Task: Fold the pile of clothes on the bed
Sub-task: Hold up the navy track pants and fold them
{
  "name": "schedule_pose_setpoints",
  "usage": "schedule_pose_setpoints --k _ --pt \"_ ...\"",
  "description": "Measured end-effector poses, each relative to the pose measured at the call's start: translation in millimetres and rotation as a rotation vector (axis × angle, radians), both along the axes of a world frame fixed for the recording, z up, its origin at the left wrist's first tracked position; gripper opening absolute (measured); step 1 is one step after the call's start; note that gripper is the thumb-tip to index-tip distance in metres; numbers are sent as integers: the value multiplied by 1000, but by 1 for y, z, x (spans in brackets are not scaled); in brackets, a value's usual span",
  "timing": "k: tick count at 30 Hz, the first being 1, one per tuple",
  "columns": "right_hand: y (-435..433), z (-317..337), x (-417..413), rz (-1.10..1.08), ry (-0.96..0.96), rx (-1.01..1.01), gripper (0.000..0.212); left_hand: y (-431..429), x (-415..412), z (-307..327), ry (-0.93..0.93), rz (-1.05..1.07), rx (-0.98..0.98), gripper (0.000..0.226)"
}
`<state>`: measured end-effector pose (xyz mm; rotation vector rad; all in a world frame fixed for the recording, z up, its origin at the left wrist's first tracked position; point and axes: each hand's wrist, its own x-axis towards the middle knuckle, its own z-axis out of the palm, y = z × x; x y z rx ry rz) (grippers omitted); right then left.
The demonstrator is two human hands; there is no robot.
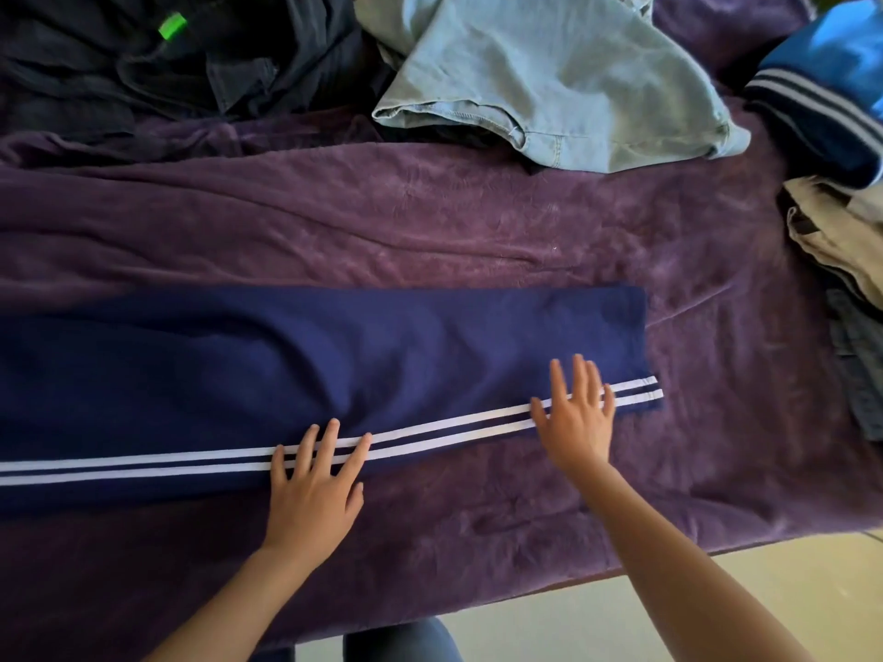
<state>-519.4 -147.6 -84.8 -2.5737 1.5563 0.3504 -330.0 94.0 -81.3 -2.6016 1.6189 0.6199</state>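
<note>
Navy track pants (296, 355) with two white side stripes lie flat across the purple bed cover (430, 222), legs stacked, the hem end at the right. My left hand (313, 484) lies flat with straight, spread fingers on the stripes near the middle of the leg. My right hand (576, 413) hovers or rests flat over the stripes close to the hem, fingers straight and slightly blurred. Neither hand grips the cloth.
Unfolded clothes lie along the far side: a dark heap (157, 59) with a green tag at the left and a light blue denim garment (549, 83) in the middle. Folded items (841, 217) are stacked at the right edge. The bed's near edge meets pale floor (597, 613).
</note>
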Motion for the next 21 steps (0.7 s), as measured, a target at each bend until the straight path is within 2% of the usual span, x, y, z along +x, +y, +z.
schedule_pose_setpoints --k 3,5,9,10,12,14,16,17,21 --pt "18 -6 17 235 74 70 54 9 8 3 28 31 53 53" --pt "22 -11 22 264 104 130 60 15 14 6 61 66 127 55" --pt "26 -14 27 238 154 231 93 26 20 6 139 136 260 53" --pt "25 -13 27 187 126 256 93 27 20 5 163 150 288 59" --pt "23 -10 24 -30 -16 190 80 27 19 6 185 169 313 65" --pt "12 -7 20 -474 -196 82 71 24 18 7 217 172 332 66" --pt "-6 -1 13 -915 -336 152 77 22 20 6 248 168 357 66" --pt "-13 1 11 -1011 -384 199 81 22 21 5 250 168 361 66" --pt "-23 5 10 -1058 -653 183 89 27 22 2 245 162 356 66"
